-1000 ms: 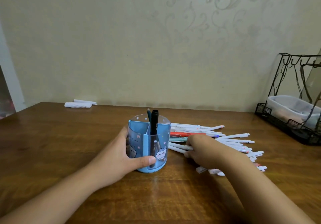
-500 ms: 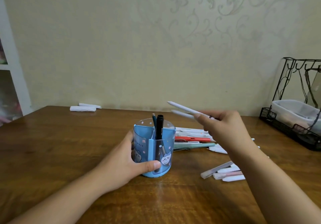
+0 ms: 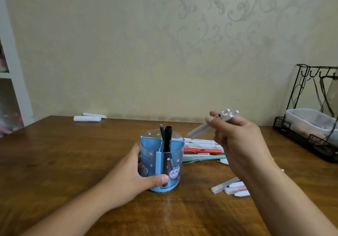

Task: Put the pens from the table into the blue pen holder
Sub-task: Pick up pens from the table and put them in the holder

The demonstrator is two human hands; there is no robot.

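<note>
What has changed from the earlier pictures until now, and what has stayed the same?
The right hand took a small bunch of white pens from the pile on the table, lifted it, and turned it so the tips now slant down toward the blue pen holder. The left hand keeps gripping the holder, and the black pen still stands inside.

One camera only, worn on the person's head, looked forward and down across the wooden worktop point(image 3: 76, 162) toward the papered wall point(image 3: 128, 43) at twelve o'clock. It sat close: both forearms entered from the bottom edge, at seven and five o'clock. The pen holder point(image 3: 161, 162) stood near the middle of the frame, low. The wide lens bent the wire rack point(image 3: 311, 126) at three o'clock and a white shelf edge point(image 3: 14, 61) at nine o'clock. No second view shared the scene.
</note>
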